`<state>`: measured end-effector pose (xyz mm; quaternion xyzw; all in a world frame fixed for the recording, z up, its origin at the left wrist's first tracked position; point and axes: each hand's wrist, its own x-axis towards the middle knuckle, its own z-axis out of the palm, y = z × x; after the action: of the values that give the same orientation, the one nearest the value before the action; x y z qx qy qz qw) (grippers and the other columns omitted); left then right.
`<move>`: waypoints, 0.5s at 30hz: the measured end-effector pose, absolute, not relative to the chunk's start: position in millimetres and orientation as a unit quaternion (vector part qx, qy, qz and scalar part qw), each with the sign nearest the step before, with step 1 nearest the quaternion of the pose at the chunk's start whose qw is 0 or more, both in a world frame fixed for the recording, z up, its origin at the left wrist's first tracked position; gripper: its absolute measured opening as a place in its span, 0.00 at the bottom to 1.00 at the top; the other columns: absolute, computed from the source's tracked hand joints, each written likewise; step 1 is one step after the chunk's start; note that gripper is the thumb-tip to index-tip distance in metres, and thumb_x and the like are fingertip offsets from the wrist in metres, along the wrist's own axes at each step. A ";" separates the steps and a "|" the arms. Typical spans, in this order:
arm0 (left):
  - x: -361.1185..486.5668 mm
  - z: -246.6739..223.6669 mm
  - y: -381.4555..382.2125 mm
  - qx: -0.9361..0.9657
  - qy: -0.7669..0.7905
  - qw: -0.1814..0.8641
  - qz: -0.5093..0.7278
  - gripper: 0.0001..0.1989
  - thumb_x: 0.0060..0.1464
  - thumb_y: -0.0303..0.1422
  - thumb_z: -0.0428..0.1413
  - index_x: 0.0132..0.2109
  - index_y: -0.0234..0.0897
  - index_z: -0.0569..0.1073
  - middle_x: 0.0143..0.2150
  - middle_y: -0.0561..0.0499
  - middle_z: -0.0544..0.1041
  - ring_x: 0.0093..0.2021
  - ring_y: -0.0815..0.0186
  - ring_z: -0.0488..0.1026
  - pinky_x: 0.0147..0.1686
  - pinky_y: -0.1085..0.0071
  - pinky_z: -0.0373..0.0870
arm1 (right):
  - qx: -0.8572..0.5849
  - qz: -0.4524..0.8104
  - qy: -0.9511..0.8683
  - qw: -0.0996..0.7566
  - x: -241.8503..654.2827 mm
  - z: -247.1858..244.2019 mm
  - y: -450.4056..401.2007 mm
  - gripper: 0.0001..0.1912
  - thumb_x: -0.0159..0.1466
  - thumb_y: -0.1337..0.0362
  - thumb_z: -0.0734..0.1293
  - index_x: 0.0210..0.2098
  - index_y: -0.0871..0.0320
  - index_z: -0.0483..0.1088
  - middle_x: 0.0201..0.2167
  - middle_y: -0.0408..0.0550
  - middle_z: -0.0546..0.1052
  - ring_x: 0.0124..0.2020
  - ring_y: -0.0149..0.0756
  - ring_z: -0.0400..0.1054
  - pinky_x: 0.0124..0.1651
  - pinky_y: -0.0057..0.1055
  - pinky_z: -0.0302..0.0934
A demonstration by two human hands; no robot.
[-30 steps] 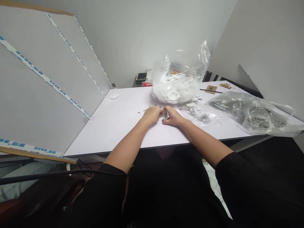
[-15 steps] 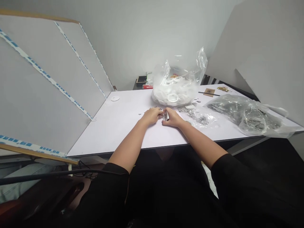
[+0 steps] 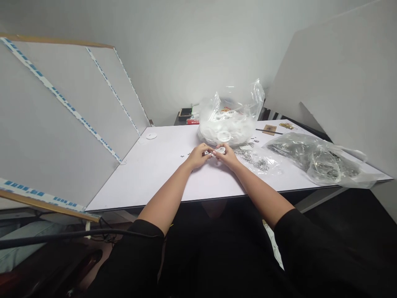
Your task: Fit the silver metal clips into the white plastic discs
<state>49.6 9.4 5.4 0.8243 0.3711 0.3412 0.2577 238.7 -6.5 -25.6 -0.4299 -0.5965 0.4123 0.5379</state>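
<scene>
My right hand (image 3: 227, 157) is closed on a small white plastic piece (image 3: 221, 150), part of which shows between the fingers. My left hand (image 3: 199, 157) meets it fingertip to fingertip, its fingers pinched together. Whatever sits in that pinch is too small to name. Both hands are a little above the white table (image 3: 161, 165). Small metal bits (image 3: 182, 156) lie just left of my left hand. A clear bag of small metal parts (image 3: 260, 164) spreads out to the right of my right hand.
Behind my hands stands a large clear bag of white plastic pieces (image 3: 214, 131). Another bag, with dark metal parts (image 3: 322, 159), lies at the right. A white disc (image 3: 151, 135) rests at the back left. Panels (image 3: 74, 136) wall the left side.
My right hand has turned, and the white piece now lies flatter between the fingers. The fingertips of both hands have come together on it. The view has tilted slightly up.
</scene>
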 end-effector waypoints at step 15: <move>51.9 11.7 4.9 0.669 0.346 0.508 0.418 0.35 0.40 0.60 0.67 0.43 0.34 0.72 0.34 0.51 0.72 0.21 0.77 0.56 0.22 0.72 0.53 | -0.348 0.544 -0.573 0.505 237.7 -21.1 -10.3 0.42 0.49 0.26 0.70 0.41 0.59 0.68 0.28 0.47 0.73 0.25 0.33 0.65 0.27 0.31 0.59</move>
<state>51.9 4.9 11.7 0.6691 0.3458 0.4178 0.5081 237.7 -10.3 -21.1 -0.3477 -0.5727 0.5441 0.5050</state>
